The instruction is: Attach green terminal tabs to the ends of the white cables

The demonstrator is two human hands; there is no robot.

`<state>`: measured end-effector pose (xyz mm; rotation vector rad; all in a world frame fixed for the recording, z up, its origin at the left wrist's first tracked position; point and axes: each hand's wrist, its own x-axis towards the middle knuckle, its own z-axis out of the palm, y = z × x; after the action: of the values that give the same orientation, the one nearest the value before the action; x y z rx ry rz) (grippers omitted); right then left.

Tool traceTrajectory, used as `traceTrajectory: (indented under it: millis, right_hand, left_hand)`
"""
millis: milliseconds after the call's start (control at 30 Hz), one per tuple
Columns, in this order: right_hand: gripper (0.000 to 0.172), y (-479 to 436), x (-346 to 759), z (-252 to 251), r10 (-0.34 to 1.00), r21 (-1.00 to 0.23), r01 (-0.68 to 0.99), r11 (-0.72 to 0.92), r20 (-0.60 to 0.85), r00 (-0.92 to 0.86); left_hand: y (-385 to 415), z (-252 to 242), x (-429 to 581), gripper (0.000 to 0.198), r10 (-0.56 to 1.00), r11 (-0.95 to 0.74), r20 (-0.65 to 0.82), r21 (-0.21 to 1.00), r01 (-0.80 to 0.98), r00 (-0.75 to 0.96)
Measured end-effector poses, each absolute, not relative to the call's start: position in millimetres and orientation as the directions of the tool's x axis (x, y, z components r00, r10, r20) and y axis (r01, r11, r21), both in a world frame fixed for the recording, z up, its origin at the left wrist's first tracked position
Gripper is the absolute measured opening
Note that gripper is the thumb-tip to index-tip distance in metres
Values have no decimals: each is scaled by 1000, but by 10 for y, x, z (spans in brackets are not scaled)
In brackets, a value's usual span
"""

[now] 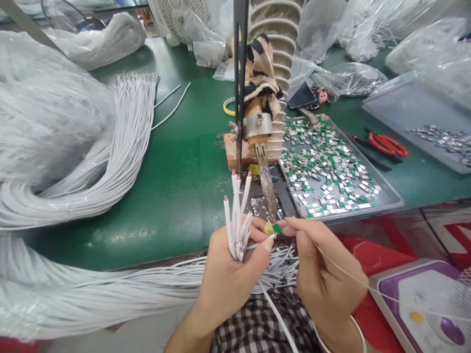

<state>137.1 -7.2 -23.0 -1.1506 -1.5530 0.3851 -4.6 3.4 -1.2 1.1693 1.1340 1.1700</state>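
Note:
My left hand [235, 274] is closed around several white cables [246, 196], whose stripped ends show reddish cores. Between its thumb and a yellow-covered fingertip, one cable end meets a small green circuit board [276, 228]; exactly which fingers grip the board is hard to see. My right hand [327, 269] pinches a thin solder wire [344, 270] close to that board. Just above both hands, the flat metal bit of a soldering iron [265, 179] points down, fixed in a clamp [257, 125]. Many more cables [281, 267] lie across my lap.
A tray [395, 200] of small green boards stands right of the iron, beside red-handled pliers [388, 144] and a plastic bin [386, 105]. A ribbed duct [274, 22] rises behind the iron, above a brick [233, 152]. A large cable bundle [134, 127] lies left.

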Motion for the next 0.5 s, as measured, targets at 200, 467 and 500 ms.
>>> traceTrajectory:
  millis: [200, 467, 500]
  right_hand:
    - [23, -74, 1335, -269, 890, -887, 240, 394, 434, 141]
    - [12, -156, 1547, -300, 937, -920, 184, 346, 351, -8]
    - [12, -157, 1553, -259, 926, -899, 223, 376, 373, -60]
  left_hand:
    - [-110, -133, -106, 21, 993, -6, -5, 996, 84, 121]
    - [-360, -248, -161, 22, 992, 118, -118, 993, -20, -39]
    - [-367, -236, -151, 19, 992, 118, -120, 992, 37, 40]
